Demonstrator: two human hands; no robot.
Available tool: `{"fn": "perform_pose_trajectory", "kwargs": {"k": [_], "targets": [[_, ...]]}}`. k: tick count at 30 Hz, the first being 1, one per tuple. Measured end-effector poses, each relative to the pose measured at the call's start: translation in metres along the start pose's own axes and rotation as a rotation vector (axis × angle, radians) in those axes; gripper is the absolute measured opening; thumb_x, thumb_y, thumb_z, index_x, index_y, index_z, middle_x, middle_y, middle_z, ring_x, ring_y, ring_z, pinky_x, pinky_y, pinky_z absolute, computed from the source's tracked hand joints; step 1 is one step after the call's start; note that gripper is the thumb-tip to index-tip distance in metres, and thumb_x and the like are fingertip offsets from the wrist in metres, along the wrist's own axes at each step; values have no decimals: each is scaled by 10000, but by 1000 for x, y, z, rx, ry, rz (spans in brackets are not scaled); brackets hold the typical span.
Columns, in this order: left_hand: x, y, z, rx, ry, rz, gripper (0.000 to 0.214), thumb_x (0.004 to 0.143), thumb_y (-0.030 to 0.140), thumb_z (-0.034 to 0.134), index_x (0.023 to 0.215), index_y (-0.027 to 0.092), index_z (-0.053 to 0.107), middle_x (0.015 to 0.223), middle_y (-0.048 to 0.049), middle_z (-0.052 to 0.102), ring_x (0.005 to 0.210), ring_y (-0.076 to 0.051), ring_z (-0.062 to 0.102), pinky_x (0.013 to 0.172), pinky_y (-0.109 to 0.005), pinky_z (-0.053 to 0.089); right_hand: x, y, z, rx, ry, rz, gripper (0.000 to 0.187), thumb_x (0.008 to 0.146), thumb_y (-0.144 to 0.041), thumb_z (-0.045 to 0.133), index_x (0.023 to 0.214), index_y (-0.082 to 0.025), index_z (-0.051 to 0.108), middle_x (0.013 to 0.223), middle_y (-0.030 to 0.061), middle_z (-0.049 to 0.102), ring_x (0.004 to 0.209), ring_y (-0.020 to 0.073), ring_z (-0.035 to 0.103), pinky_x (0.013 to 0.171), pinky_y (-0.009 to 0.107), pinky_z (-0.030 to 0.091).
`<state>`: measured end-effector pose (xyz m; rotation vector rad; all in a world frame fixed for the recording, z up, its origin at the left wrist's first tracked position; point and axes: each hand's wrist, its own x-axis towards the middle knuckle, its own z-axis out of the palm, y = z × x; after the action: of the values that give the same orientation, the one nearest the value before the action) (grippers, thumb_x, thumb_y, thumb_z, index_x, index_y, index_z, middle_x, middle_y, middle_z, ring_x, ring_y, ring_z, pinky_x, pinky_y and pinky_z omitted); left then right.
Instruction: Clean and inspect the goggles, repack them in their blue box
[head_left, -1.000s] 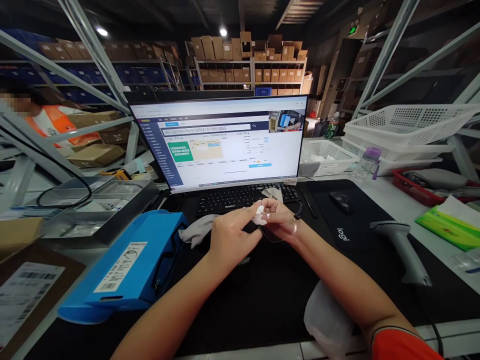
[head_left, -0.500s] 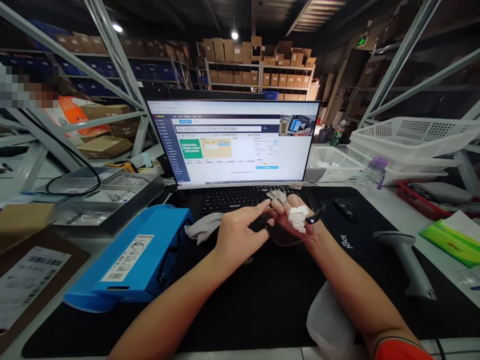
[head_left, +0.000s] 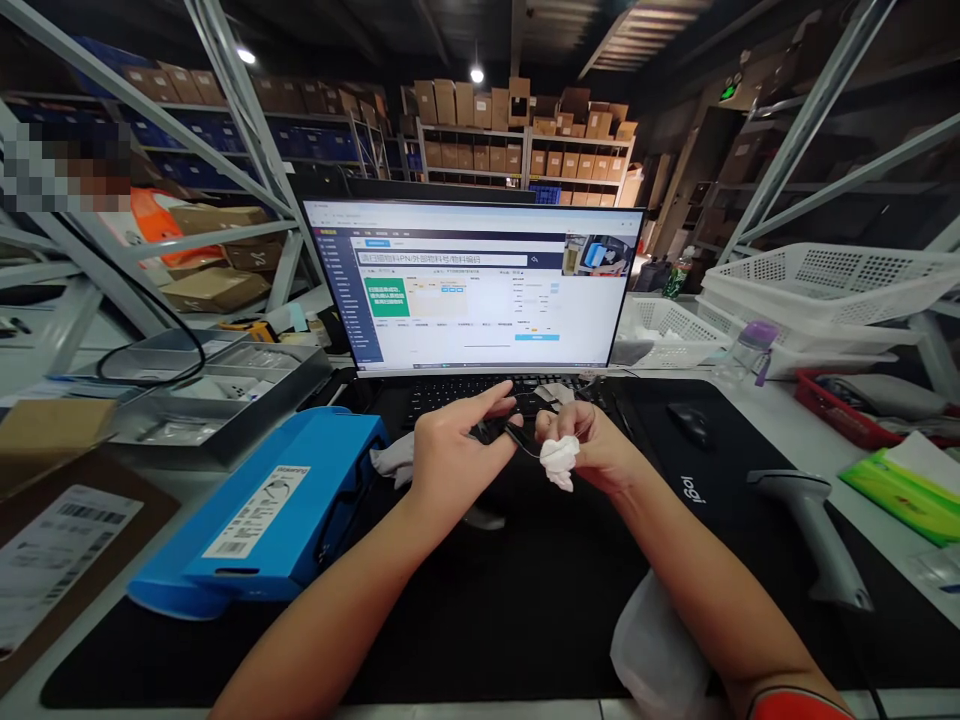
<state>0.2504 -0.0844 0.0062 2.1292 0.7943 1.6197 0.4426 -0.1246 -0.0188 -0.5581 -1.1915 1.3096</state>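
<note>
Over the desk mat, my left hand is closed on a pair of dark-framed glasses, mostly hidden by the fingers. My right hand pinches a crumpled white tissue beside the glasses, with its fingertips close to the thin frame. Whether the tissue touches a lens, I cannot tell. A second piece of pale tissue shows just beyond the right fingers, by the keyboard. Left of my hands lies a blue box with a white label. A greyish white cloth or tissue pokes out beside it.
A monitor stands behind the keyboard. To the right are a mouse, a grey barcode scanner, a green tissue pack and white baskets. A plastic bag lies under my right forearm. A person in an orange vest is at far left.
My right hand has turned and moved left with the tissue, its fingers now curled in a pinch. The clear lens and dark temple that showed near the right wrist are no longer there.
</note>
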Motion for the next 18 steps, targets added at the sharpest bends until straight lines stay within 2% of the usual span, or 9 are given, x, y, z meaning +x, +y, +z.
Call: {"fn": "perform_pose_trajectory", "kwargs": {"k": [5, 8, 13, 16, 18], "targets": [[-3, -1, 5, 23, -59, 17, 347, 812, 198, 770, 1150, 218, 850, 1004, -34, 858, 878, -242, 841, 860, -351, 710, 1, 1, 6, 67, 193, 77, 524, 483, -424, 1088, 713, -223, 662, 693, -26, 659, 602, 121, 581, 598, 261, 488], [-5, -3, 6, 46, -72, 38, 364, 815, 187, 772, 1171, 214, 844, 1011, -37, 859, 883, -239, 841, 861, -341, 707, 0, 1, 8, 83, 181, 101, 536, 492, -420, 1087, 760, -225, 666, 711, -23, 667, 637, 132, 614, 610, 255, 487], [-3, -5, 7, 64, -24, 46, 339, 855, 219, 758, 1184, 188, 835, 999, -41, 860, 894, -236, 841, 874, -340, 704, -1, -5, 8, 163, 159, 40, 508, 502, -375, 1074, 683, -228, 623, 629, -45, 606, 578, 105, 513, 589, 250, 451], [2, -8, 5, 68, 9, 44, 337, 862, 229, 762, 1188, 179, 832, 997, -36, 860, 898, -239, 841, 886, -351, 707, 1, -11, 4, 232, 198, -26, 505, 506, -390, 1061, 670, -233, 610, 636, -43, 619, 573, 98, 479, 574, 249, 424], [6, -10, 0, 112, 55, 56, 320, 867, 226, 756, 1175, 197, 837, 1003, -25, 860, 914, -245, 841, 905, -372, 707, 2, -17, -1, 159, 241, -33, 482, 513, -401, 1051, 704, -238, 640, 660, -41, 654, 567, 100, 498, 565, 252, 425]]}}
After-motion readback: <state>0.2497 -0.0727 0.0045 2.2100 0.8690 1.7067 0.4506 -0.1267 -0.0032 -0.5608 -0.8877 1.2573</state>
